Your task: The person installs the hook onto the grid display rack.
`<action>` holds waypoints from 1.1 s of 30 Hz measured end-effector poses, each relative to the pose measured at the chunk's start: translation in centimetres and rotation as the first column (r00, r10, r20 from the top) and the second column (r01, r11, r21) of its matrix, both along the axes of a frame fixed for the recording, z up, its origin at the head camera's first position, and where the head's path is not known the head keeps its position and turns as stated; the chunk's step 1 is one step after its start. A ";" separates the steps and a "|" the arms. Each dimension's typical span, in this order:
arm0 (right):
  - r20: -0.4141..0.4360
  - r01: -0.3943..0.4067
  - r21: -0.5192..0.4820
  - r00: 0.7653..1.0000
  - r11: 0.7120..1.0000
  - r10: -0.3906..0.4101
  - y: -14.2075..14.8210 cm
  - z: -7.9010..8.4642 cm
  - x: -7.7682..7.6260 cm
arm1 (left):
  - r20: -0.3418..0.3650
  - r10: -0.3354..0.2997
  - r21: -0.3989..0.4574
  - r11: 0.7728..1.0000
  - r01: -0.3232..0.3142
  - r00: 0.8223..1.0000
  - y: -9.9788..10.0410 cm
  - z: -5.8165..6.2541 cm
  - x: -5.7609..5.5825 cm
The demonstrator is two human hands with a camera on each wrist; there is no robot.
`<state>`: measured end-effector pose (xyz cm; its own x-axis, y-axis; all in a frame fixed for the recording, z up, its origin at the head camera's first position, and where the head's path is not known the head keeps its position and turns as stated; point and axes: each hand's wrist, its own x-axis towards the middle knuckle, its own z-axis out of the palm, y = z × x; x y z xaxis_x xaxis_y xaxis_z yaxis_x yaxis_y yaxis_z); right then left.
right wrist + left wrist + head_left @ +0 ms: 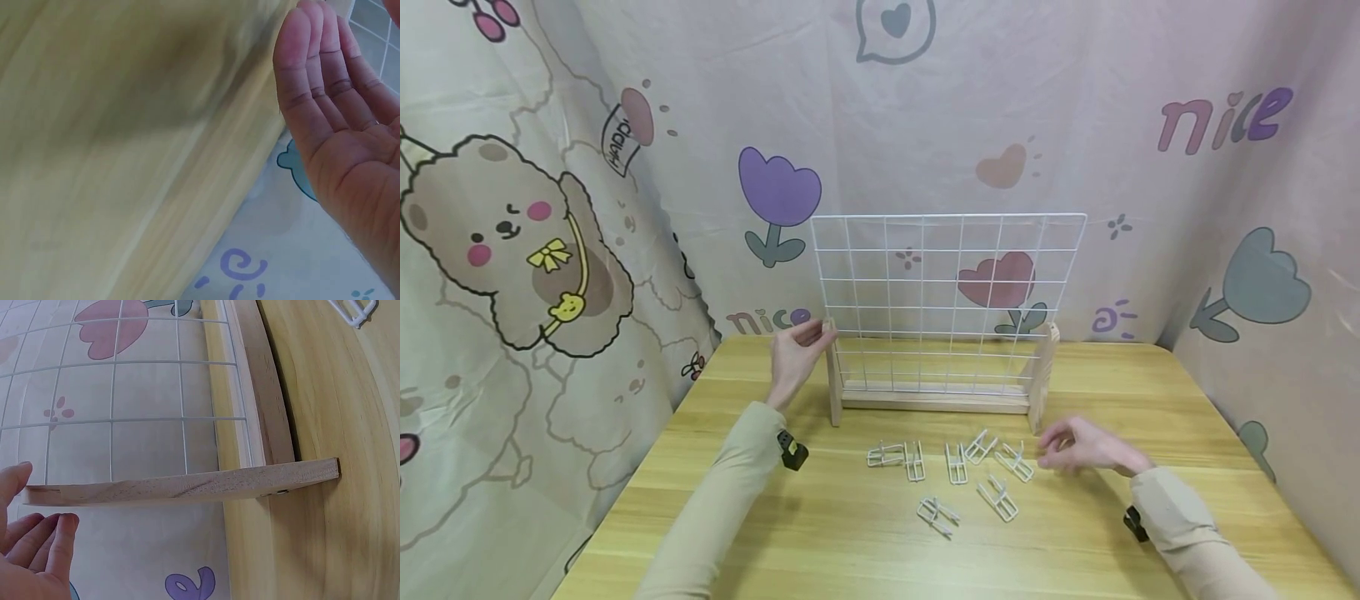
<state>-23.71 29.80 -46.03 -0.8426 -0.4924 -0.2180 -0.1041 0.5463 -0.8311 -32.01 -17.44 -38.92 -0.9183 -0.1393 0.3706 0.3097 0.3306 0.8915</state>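
Note:
A white wire grid panel (955,285) stands upright in a wooden base (936,402) with a slanted post at each end. My left hand (797,354) is at the top of the left post (156,489). In the left wrist view, the thumb lies on one side of the post's end and the fingers on the other, a small gap showing by the fingertips. Low over the table by the right post (1042,375), my right hand (1086,444) holds nothing, its fingers slightly bent. The nearest white wire hook (1015,462) lies just left of it.
Several more white wire hooks lie scattered in front of the base, among them one (998,500) and another (937,517) closer to me. The wooden table (820,533) meets a printed cloth backdrop (692,167) behind and at both sides.

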 end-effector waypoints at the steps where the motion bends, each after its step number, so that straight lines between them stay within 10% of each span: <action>1: 0.011 -0.003 -0.010 1.000 1.000 0.003 -0.1 -0.2 0.0 | -0.006 -0.001 0.002 1.000 0.001 1.000 0.0 0.0 0.0; 18: 0.039 -0.050 -0.034 0.998 0.998 0.051 -1.3 -1.5 -0.4 | -0.013 -0.039 -0.018 0.999 0.039 0.999 0.7 1.7 1.1; 33: 0.043 -0.061 -0.030 0.997 0.998 0.062 -2.0 -1.8 -0.6 | -0.001 -0.031 -0.076 0.997 0.031 1.000 -0.3 0.4 -0.5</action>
<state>-24.27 27.82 -47.84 -0.8007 -0.5493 -0.2390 -0.0999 0.5158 -0.8508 -32.51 -17.74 -38.53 -0.9207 -0.0822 0.3815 0.3232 0.3871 0.8635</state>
